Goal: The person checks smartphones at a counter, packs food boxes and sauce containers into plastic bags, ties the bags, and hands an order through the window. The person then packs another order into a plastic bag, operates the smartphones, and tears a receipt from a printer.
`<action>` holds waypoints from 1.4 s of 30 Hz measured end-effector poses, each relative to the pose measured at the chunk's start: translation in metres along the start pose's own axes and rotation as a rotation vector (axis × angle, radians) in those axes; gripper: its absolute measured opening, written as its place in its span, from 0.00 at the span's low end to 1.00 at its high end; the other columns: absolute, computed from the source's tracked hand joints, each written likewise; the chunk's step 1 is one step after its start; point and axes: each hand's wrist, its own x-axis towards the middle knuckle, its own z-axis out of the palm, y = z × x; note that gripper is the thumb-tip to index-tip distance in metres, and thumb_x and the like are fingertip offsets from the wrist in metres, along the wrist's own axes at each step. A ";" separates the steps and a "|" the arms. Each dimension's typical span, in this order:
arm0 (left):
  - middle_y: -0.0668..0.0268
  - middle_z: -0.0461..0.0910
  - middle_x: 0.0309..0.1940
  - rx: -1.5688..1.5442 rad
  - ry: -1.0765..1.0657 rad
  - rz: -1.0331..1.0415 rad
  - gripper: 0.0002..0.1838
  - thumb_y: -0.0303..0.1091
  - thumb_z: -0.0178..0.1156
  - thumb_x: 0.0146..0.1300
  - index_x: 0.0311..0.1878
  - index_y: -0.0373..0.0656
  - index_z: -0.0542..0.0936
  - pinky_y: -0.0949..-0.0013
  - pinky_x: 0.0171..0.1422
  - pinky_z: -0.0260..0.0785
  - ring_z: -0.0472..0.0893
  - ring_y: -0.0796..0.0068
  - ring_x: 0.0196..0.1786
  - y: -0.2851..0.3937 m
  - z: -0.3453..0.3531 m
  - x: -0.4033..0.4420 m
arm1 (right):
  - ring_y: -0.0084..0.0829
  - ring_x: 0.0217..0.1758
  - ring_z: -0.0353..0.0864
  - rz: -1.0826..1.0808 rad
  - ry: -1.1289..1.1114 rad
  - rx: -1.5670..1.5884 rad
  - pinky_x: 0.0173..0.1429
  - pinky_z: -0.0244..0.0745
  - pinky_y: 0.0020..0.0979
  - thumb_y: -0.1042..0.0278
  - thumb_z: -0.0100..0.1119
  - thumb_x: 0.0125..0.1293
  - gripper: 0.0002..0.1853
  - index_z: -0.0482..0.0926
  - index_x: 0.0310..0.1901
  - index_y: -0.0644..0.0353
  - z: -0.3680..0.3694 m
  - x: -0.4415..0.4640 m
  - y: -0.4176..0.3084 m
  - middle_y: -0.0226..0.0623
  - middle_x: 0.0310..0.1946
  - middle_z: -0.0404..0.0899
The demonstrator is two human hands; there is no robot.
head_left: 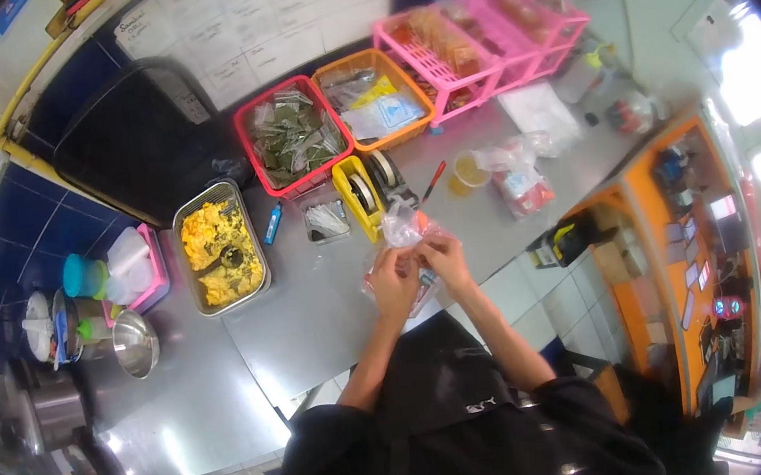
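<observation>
At the front edge of the steel table, a clear plastic bag (401,226) with red and white contents is pinched at its gathered neck between both my hands. My left hand (393,285) has its fingers closed on the near left side of the bag. Close beside it, my right hand (444,262) grips the bag from the right, the fingertips of both hands almost touching. Just beyond the bag stands a yellow tape dispenser (356,199) with a roll of tape, beside a dark one (389,179). Part of the bag is hidden behind my hands.
A metal tray (264,280) of yellow food lies left. Behind stand a red basket (248,149) of leaf-wrapped packets, an orange basket (426,99) and a pink rack (466,84). Right are a red pen (433,179), a cup (466,175) and another filled bag (523,187).
</observation>
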 end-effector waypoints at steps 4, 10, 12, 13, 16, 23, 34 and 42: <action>0.62 0.76 0.29 -0.011 -0.025 -0.039 0.05 0.29 0.66 0.56 0.32 0.39 0.80 0.66 0.34 0.71 0.80 0.66 0.31 -0.022 0.006 -0.011 | 0.19 0.31 0.76 -0.004 0.087 0.107 0.37 0.72 0.25 0.74 0.59 0.63 0.06 0.82 0.32 0.67 0.003 -0.010 0.001 0.29 0.27 0.80; 0.62 0.76 0.30 0.271 -0.099 0.111 0.05 0.24 0.61 0.56 0.37 0.39 0.78 0.63 0.38 0.71 0.80 0.65 0.33 -0.019 -0.001 -0.020 | 0.21 0.38 0.77 -0.159 -0.191 -0.003 0.46 0.71 0.24 0.69 0.59 0.66 0.06 0.80 0.34 0.63 -0.019 -0.035 0.002 0.27 0.32 0.80; 0.60 0.80 0.36 -0.032 -0.287 -0.284 0.10 0.26 0.61 0.59 0.43 0.37 0.78 0.63 0.45 0.72 0.81 0.67 0.41 -0.012 -0.011 -0.020 | 0.27 0.44 0.78 -0.259 -0.263 -0.288 0.52 0.73 0.31 0.66 0.61 0.67 0.09 0.80 0.38 0.64 -0.042 -0.047 -0.010 0.33 0.41 0.79; 0.59 0.81 0.35 -0.216 -0.197 -0.251 0.14 0.30 0.63 0.61 0.48 0.36 0.75 0.64 0.47 0.72 0.81 0.70 0.42 -0.002 -0.008 -0.015 | 0.29 0.45 0.78 -0.362 -0.284 -0.351 0.52 0.73 0.33 0.65 0.61 0.67 0.10 0.80 0.41 0.64 -0.051 -0.052 -0.015 0.35 0.43 0.79; 0.58 0.83 0.31 -0.280 -0.174 -0.119 0.17 0.35 0.63 0.67 0.51 0.32 0.76 0.63 0.43 0.74 0.81 0.70 0.36 0.001 0.004 -0.002 | 0.38 0.47 0.79 -0.414 -0.212 -0.457 0.52 0.75 0.40 0.61 0.62 0.66 0.15 0.79 0.48 0.63 -0.079 -0.075 -0.008 0.41 0.47 0.78; 0.47 0.81 0.27 0.309 -0.527 0.416 0.09 0.28 0.58 0.58 0.36 0.29 0.81 0.52 0.37 0.69 0.81 0.54 0.31 0.023 0.031 0.025 | 0.48 0.49 0.82 -0.107 -0.251 -0.782 0.52 0.75 0.44 0.56 0.63 0.58 0.21 0.80 0.49 0.60 -0.185 -0.136 0.040 0.48 0.45 0.82; 0.53 0.82 0.27 0.060 -1.048 0.698 0.07 0.26 0.57 0.57 0.34 0.36 0.83 0.60 0.37 0.71 0.81 0.58 0.29 0.287 0.268 -0.067 | 0.37 0.71 0.66 -0.164 -0.156 0.841 0.73 0.64 0.43 0.38 0.54 0.69 0.42 0.58 0.72 0.64 -0.384 -0.225 0.044 0.46 0.71 0.63; 0.53 0.82 0.34 -0.286 -1.256 0.886 0.14 0.24 0.62 0.50 0.42 0.39 0.81 0.62 0.43 0.75 0.85 0.56 0.38 0.451 0.445 -0.223 | 0.37 0.72 0.65 -0.582 0.582 0.913 0.74 0.63 0.44 0.44 0.58 0.69 0.39 0.58 0.72 0.62 -0.536 -0.285 0.002 0.42 0.70 0.64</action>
